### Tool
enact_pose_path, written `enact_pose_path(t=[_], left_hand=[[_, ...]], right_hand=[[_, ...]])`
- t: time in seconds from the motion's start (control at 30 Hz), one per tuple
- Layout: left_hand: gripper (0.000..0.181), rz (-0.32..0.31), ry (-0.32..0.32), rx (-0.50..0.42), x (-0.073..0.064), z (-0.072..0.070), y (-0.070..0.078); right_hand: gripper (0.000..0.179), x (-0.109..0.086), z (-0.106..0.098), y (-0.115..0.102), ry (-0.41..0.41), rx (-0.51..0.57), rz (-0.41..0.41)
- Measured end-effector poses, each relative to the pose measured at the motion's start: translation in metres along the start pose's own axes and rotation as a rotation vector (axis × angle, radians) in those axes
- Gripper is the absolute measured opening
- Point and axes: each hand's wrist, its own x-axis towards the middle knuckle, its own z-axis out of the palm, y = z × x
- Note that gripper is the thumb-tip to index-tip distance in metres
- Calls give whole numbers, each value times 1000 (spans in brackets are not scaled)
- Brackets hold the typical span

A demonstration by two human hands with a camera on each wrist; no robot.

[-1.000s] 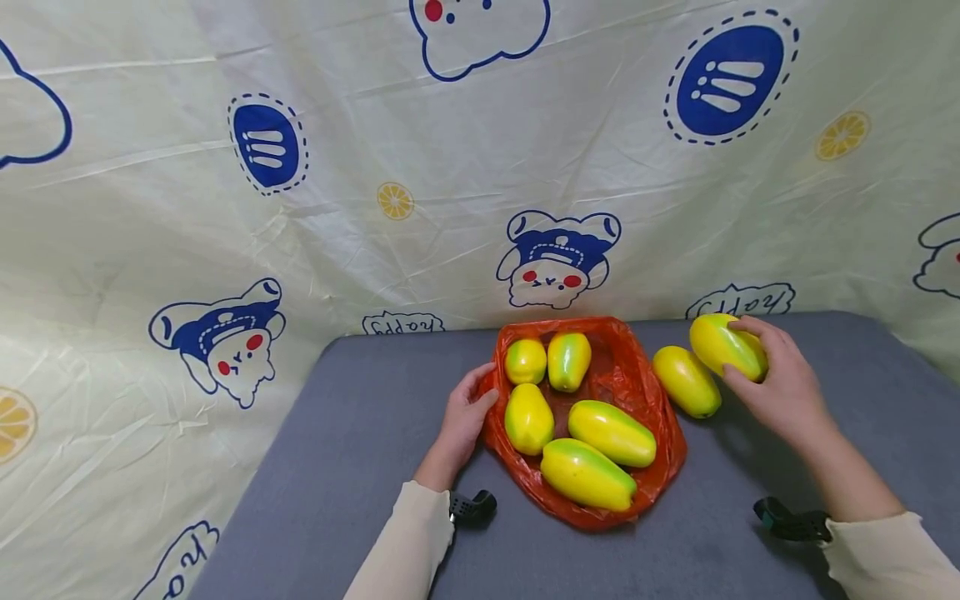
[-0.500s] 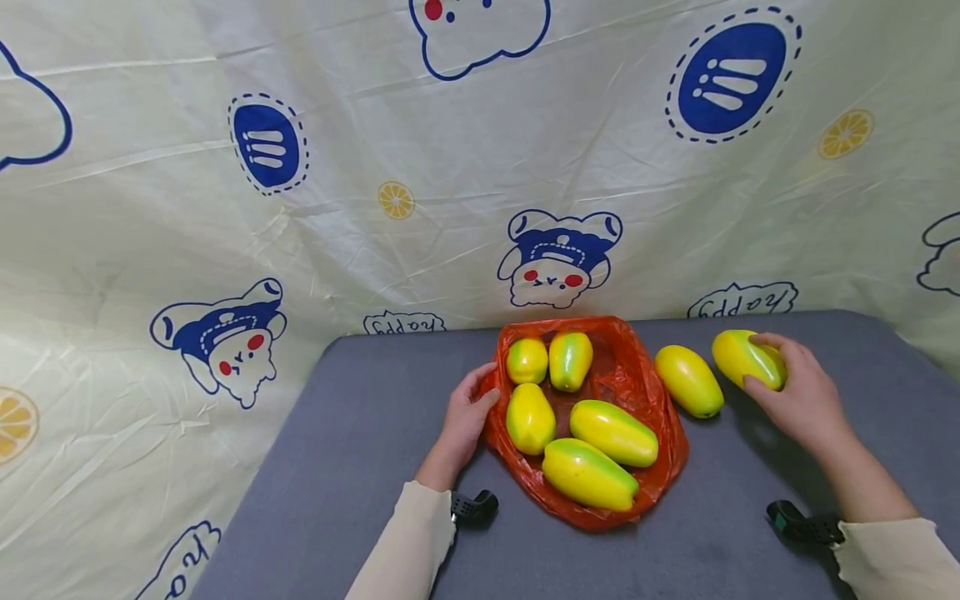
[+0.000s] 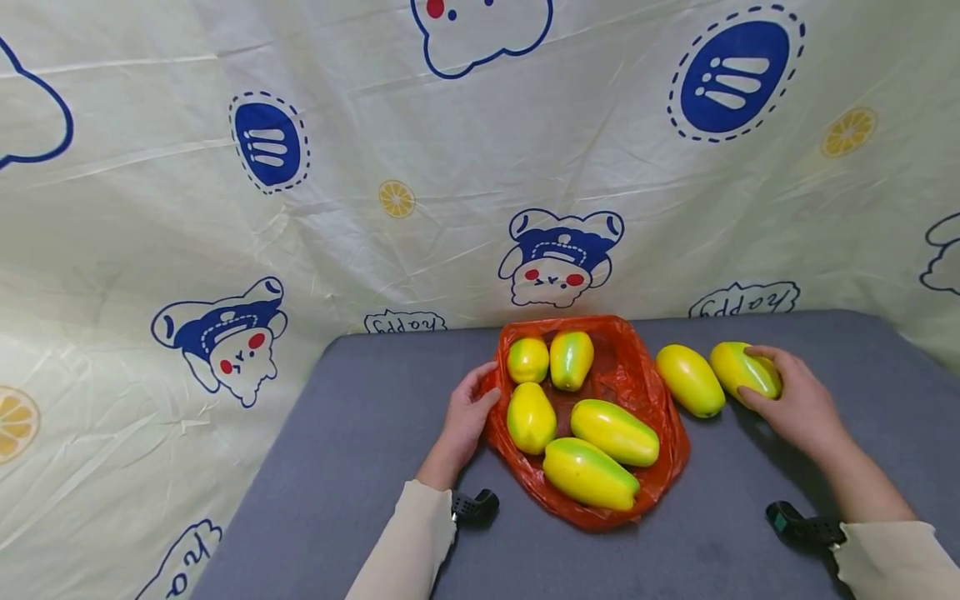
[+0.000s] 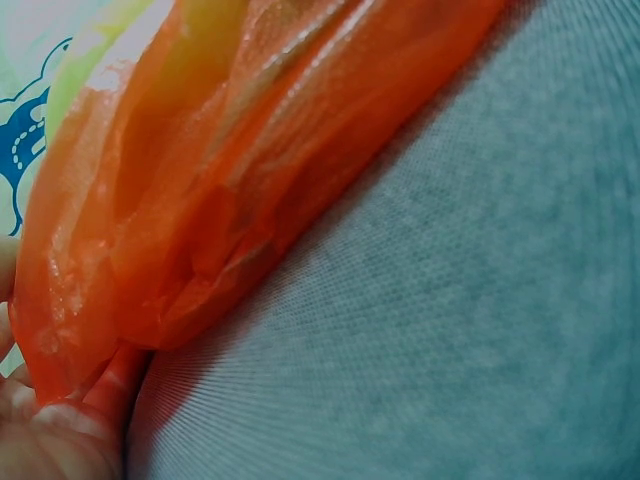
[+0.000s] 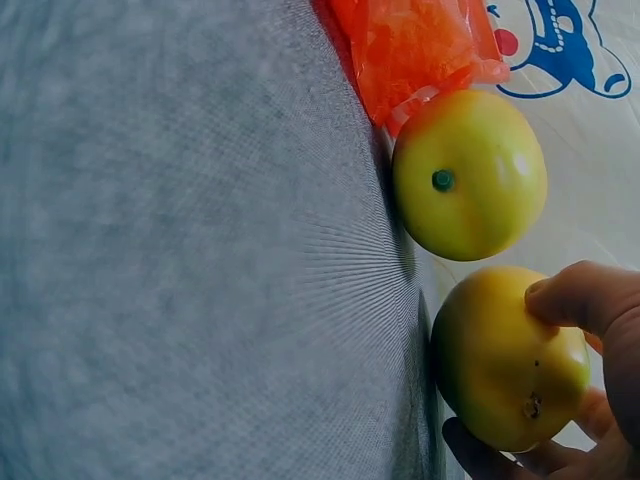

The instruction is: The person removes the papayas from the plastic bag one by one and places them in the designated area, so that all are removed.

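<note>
An open red plastic bag (image 3: 626, 367) lies on the table with several yellow-green papayas (image 3: 600, 473) in it. My left hand (image 3: 465, 414) holds the bag's left edge; in the left wrist view the red film (image 4: 200, 200) runs between the thumb and the fingers. On the right, my right hand (image 3: 802, 404) grips a papaya (image 3: 738, 367) from its right side, low at the tabletop. The thumb (image 5: 575, 300) presses on that fruit in the right wrist view, with other fingers curled under it. Another papaya (image 3: 688, 382) lies between it and the bag.
The grey table (image 3: 360, 433) ends at the back against a pale hanging sheet (image 3: 330, 250) printed with cartoon bears and orange slices. A black wrist strap device (image 3: 474, 508) sits on the left wrist, and another (image 3: 798, 527) on the right.
My right hand has moved the papaya to the right and then down onto the table, beside the other loose one. The left hand and the bag have stayed put.
</note>
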Motion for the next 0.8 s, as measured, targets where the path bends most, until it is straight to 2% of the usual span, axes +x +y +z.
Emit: enact_pose_path(t=[0.23, 0.43, 0.67, 0.8], left_hand=[[43, -24, 5, 0, -1, -1, 0], [43, -4, 1, 6, -1, 0, 3], [44, -8, 5, 7, 1, 0, 1], [43, -11, 7, 7, 0, 1, 0]], right_hand=[[61, 0, 2, 1, -1, 10, -17], [62, 1, 1, -3, 37, -8, -12], [54, -1, -4, -20, 97, -47, -9], [52, -2, -7, -36, 112, -32, -48]])
